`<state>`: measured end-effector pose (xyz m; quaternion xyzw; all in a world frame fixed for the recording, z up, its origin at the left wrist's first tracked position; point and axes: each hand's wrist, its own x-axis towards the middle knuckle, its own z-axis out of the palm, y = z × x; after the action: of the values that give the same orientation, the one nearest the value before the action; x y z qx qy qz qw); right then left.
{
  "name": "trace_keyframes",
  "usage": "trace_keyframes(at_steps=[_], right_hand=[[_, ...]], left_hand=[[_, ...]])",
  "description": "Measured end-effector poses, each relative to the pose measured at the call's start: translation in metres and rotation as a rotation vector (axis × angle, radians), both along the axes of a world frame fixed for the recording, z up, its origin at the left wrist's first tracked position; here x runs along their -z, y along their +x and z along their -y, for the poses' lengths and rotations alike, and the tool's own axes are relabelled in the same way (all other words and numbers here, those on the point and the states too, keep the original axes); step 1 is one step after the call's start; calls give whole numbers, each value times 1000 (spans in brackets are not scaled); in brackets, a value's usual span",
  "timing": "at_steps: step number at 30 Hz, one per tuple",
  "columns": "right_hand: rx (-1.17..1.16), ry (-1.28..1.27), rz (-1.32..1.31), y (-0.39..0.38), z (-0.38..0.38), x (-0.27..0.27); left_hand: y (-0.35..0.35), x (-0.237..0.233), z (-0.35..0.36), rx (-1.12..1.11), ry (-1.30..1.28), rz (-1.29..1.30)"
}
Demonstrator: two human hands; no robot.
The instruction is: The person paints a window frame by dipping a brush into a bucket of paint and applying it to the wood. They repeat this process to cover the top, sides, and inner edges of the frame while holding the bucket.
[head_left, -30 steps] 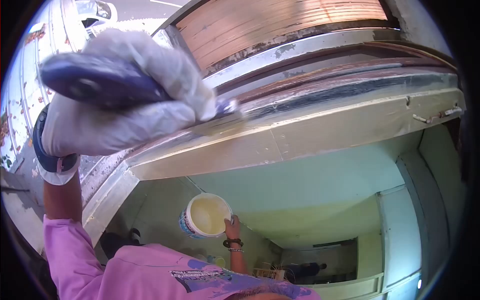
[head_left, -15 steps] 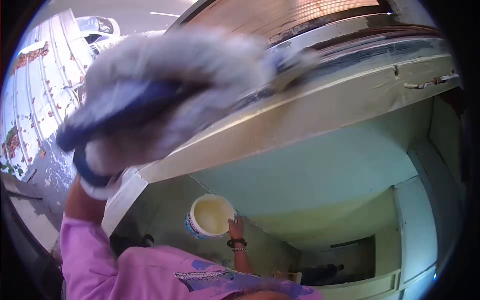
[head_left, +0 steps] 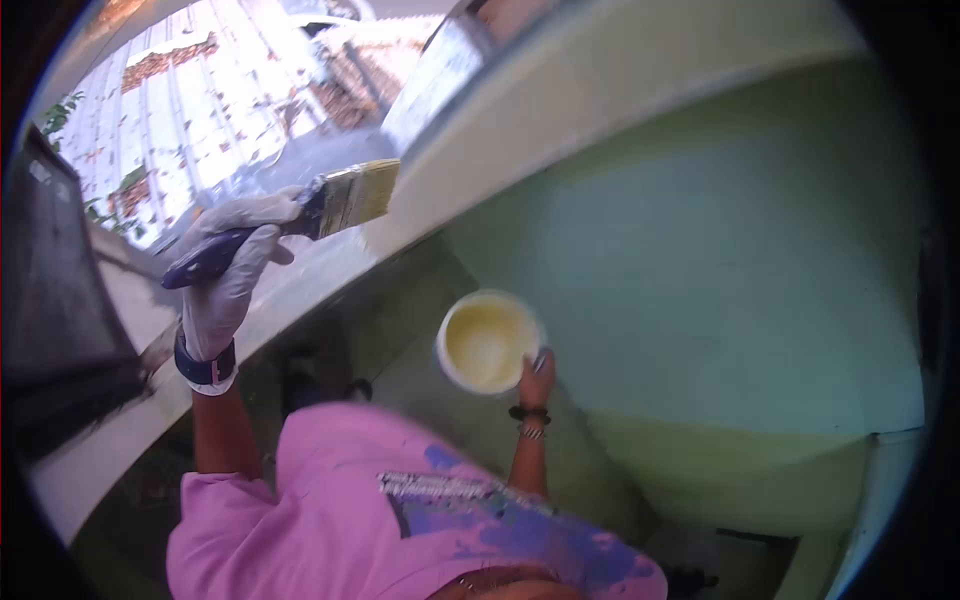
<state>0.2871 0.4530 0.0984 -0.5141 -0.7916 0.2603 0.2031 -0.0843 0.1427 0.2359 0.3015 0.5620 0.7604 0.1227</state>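
In the head view, my left hand [head_left: 228, 270] wears a white glove with a dark watch at the wrist. Its fingers are closed around the dark blue handle of a paintbrush [head_left: 348, 200], whose pale yellowish bristles point right, beside the cream ledge [head_left: 420, 205]. Lower down, my right hand [head_left: 538, 378] is bare, with bracelets at the wrist. It grips the rim of a white bucket [head_left: 443, 350] at the right side. Pale yellow paint [head_left: 490, 345] shows inside the bucket.
Beyond the ledge lies a corrugated metal roof [head_left: 190, 110] strewn with dry leaves. A dark panel [head_left: 65, 300] stands at the left. Below the ledge, a pale green wall [head_left: 720, 260] fills the right side.
My left hand with the paintbrush has moved down and away from the upper ledge, and is now sharp instead of blurred. The view has shifted; the bucket appears further right and higher.
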Motion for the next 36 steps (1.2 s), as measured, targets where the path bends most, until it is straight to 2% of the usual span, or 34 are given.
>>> trace_keyframes(at_steps=[1, 2, 3, 4, 5, 6, 8, 9, 12, 13, 15, 17, 18, 20, 21, 22, 25, 26, 29, 30, 34, 35, 36], right_hand=[[8, 70, -10, 1, -3, 6], [-56, 72, -24, -4, -7, -2], [-11, 41, -40, -10, -5, -11], [-73, 111, -25, -11, -8, -16], [-126, 192, -165, -13, -10, -9], [-102, 89, -213, -20, -5, -23], [-151, 109, -280, -24, -3, -35], [-116, 157, -186, -23, -2, -38], [-129, 151, -253, -28, 2, -51], [-126, 144, -265, -27, 5, -53], [-118, 177, -288, -26, 7, -51], [-95, 99, -275, -24, 12, -59], [-105, 158, -266, -21, 12, -54], [-125, 173, -287, -17, 13, -52], [-137, 180, -294, -15, 15, -52], [-127, 92, -317, -15, 19, -58], [-128, 56, -373, -15, 25, -59], [-129, 55, -370, -15, 26, -60], [-123, 43, -363, -18, 29, -61], [-117, 31, -356, -19, 30, -61], [-132, 40, -388, -25, 31, -62], [-122, -8, -402, -25, 33, -63], [-171, 69, -368, -22, 30, -57]], left_hand=[[19, 10, 9, 31, 25, 49], [35, 16, 16, 62, 48, 97], [57, 13, 10, 102, 16, 133], [76, 13, 2, 125, -82, 121], [93, 15, -7, 150, -172, 109], [108, 17, -22, 188, -207, 118], [133, 24, -65, 258, -193, 192], [145, 29, -85, 291, -156, 273], [160, 44, -134, 302, -305, 157], [167, 49, -150, 269, -329, 14], [172, 49, -172, 276, -540, -103], [177, 63, -194, 292, -589, -235], [175, 76, -204, 352, -607, -292], [167, 99, -215, 521, -478, -404], [168, 97, -214, 606, -411, -453], [168, 95, -212, 636, -475, -472], [167, 79, -211, 724, -659, -513], [167, 78, -215, 744, -654, -625], [176, 84, -222, 851, -570, -618], [178, 84, -224, 863, -628, -737], [175, 81, -223, 733, -591, -776], [177, 79, -222, 814, -686, -812], [178, 75, -223, 877, -779, -858]])
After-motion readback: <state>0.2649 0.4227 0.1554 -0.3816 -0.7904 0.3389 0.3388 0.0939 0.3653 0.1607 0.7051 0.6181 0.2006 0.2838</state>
